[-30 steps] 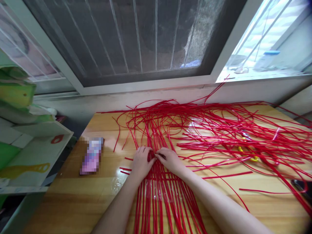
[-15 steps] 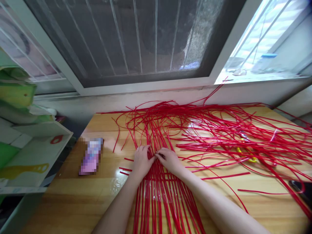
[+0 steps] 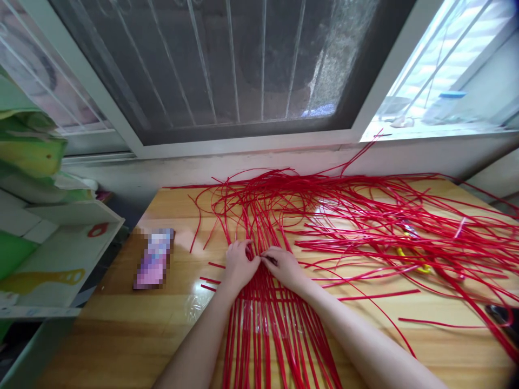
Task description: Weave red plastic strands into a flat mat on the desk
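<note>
Red strips (image 3: 259, 319) run lengthwise over the wooden table, side by side, with a few strips crossing them near my wrists. Clear tape (image 3: 275, 320) lies across them nearer to me. My left hand (image 3: 242, 263) rests on the strips, its fingers bent and its thumb pointing right. Beside it, my right hand (image 3: 281, 265) has thumb and fingertips pinched together on a red strip. The two thumbs nearly meet in the middle. Just what lies between the left fingers is hidden.
A loose heap of red strips (image 3: 365, 216) spreads over the back and right of the table, with yellow-handled scissors (image 3: 421, 266) partly under it. A phone (image 3: 154, 259) lies at left. A dark object (image 3: 503, 319) sits at the right edge. Behind is a window (image 3: 243, 141).
Both hands stay at almost the same spot on the strips, with only slight finger movement. The whole view has shifted a little.
</note>
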